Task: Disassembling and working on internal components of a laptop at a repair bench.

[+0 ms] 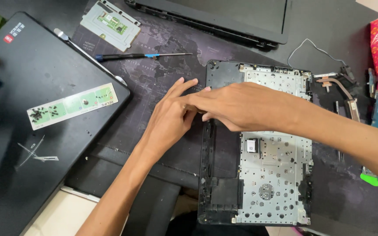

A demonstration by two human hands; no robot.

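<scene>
Both hands meeting at the left edge of the opened laptop shell

Left hand (pixel 169 116) flat, fingers straight, holding nothing, resting just off the shell's left rim. Right hand (pixel 237 107) reaching across from the right, fingers curled at that same rim; grip hidden, can't tell. Laptop palmrest shell (pixel 267 175) lying long axis toward the body, mid-bench (pixel 162 65), screwdriver (pixel 141 56) further up.

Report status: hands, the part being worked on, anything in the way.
Left hand and right hand both at the left edge of the laptop base shell, fingers overlapping. Grip not visible. Screwdriver lies apart on the mat; nothing blocking.
</scene>
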